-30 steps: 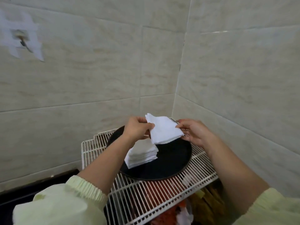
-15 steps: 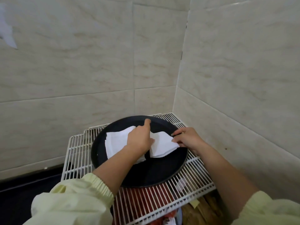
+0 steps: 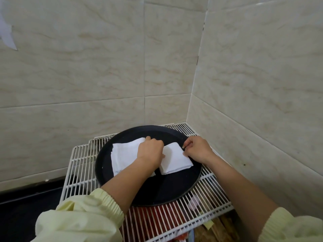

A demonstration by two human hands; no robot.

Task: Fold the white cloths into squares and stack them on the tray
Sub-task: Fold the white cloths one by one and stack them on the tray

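One round black tray [image 3: 174,193] flat on one white wire shelf [image 3: 82,165], in a corner of beige marbled wall tiles [image 3: 104,75].

On the tray, two white piles:
- To the left, one stack of folded white cloths [image 3: 124,154], its layers too thin to count.
- Just beside it to the right, one folded white square cloth [image 3: 173,161], lying flat and nearly touching the stack.

Two bare hands, with two pale yellow sleeves [image 3: 78,220] pushed up the forearms.

Left grip [image 3: 151,149] down over the right edge of the stack and against the left edge of the square cloth, knuckles bent, fingertips hidden. Impossible to tell if narrow on cloth or merely pressing.

Right grip [image 3: 197,148] at the far right corner of the square cloth, narrow, thumb and forefinger pinching that corner, the other fingers curled.

One scrap of white paper [image 3: 7,34] stuck high on the left wall. Under the shelf wires, red and orange shapes, too blurred to name.
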